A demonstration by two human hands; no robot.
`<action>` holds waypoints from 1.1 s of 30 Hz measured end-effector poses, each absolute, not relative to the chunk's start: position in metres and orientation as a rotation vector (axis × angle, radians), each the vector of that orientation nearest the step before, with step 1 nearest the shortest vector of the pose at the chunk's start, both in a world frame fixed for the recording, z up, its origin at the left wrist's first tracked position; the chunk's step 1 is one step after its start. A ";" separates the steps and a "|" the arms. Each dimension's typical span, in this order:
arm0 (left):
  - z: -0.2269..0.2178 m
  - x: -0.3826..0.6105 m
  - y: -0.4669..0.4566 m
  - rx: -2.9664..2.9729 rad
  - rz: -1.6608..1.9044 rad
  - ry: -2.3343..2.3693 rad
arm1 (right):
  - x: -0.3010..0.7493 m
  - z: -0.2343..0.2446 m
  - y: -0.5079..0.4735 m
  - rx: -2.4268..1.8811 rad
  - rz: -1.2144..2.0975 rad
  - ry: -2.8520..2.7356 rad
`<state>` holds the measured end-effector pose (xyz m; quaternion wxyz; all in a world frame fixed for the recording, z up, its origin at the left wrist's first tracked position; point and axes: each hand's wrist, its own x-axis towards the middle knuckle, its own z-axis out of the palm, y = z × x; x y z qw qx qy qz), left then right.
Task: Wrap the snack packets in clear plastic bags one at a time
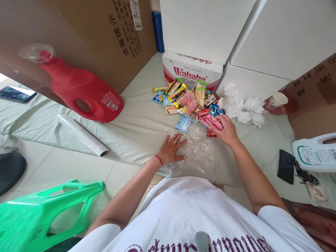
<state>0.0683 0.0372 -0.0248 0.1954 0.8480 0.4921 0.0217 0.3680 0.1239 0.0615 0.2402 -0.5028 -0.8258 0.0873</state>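
Note:
My left hand (173,147) lies flat with fingers spread on a sheet of clear plastic film (201,150) on the cloth. A pink snack packet (212,122) is gripped between the fingers and thumb of my right hand (225,128), just beyond the film's far edge. Beside it sits a pile of wrapped snacks (187,99) in yellow, pink, brown and blue wrappers. A light blue packet (184,123) lies apart at the near side of the pile. Part of a red packet (211,133) shows below my right hand.
Behind the pile stands a Wahaha carton (193,68). Crumpled clear-wrapped bundles (244,105) and a paper cup (277,99) are to the right. A red detergent bottle (86,91) and a film roll (82,134) lie left, with a green stool (52,210) below. A black phone (286,166) rests at right.

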 end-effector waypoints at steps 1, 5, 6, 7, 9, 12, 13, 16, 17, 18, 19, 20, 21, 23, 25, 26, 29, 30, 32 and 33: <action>-0.025 0.069 0.037 2.372 0.072 1.377 | 0.359 0.061 0.113 -1.321 0.304 -2.269; -0.024 0.067 0.039 2.306 0.156 1.352 | 0.317 0.035 0.073 -1.202 0.332 -2.487; -0.023 0.064 0.040 2.276 0.189 1.340 | 0.311 0.025 0.066 -1.192 0.305 -2.556; -0.022 0.061 0.040 2.242 0.228 1.325 | 0.306 0.016 0.059 -1.178 0.285 -2.616; -0.021 0.050 0.038 2.174 0.321 1.290 | 0.306 0.001 0.050 -1.132 0.279 -2.683; -0.021 0.032 0.031 2.128 0.487 1.282 | 0.316 -0.008 0.043 -1.095 0.360 -2.663; -0.021 0.028 0.027 2.129 0.525 1.311 | 0.319 -0.008 0.042 -1.108 0.396 -2.636; -0.022 0.023 0.016 2.157 0.487 1.456 | 0.318 -0.001 0.050 -1.201 0.442 -2.545; -0.022 0.025 0.013 2.170 0.438 1.501 | 0.316 0.003 0.056 -1.228 0.440 -2.546; -0.022 0.027 0.011 2.183 0.389 1.537 | 0.312 0.008 0.062 -1.241 0.441 -2.576; -0.022 0.030 0.008 2.197 0.348 1.561 | 0.308 0.013 0.068 -1.237 0.448 -2.632; -0.022 0.032 0.007 2.210 0.319 1.579 | 0.304 0.018 0.074 -1.228 0.457 -2.696; -0.021 0.034 0.005 2.220 0.301 1.593 | 0.300 0.022 0.079 -1.224 0.462 -2.748; -0.021 0.036 0.004 2.233 0.286 1.605 | 0.295 0.029 0.084 -1.238 0.457 -2.790; -0.023 0.036 0.004 2.245 0.288 1.601 | 0.291 0.031 0.080 -1.261 0.431 -2.761; -0.024 0.035 0.004 2.252 0.295 1.597 | 0.290 0.029 0.076 -1.259 0.418 -2.745; -0.027 0.032 0.005 2.261 0.316 1.580 | 0.289 0.020 0.061 -1.234 0.391 -2.745; -0.028 0.031 0.005 2.261 0.320 1.572 | 0.289 0.017 0.057 -1.234 0.388 -2.757; -0.028 0.027 0.004 2.257 0.332 1.558 | 0.291 0.015 0.052 -1.239 0.410 -2.786; -0.028 0.025 0.003 2.258 0.338 1.557 | 0.292 0.015 0.052 -1.234 0.441 -2.800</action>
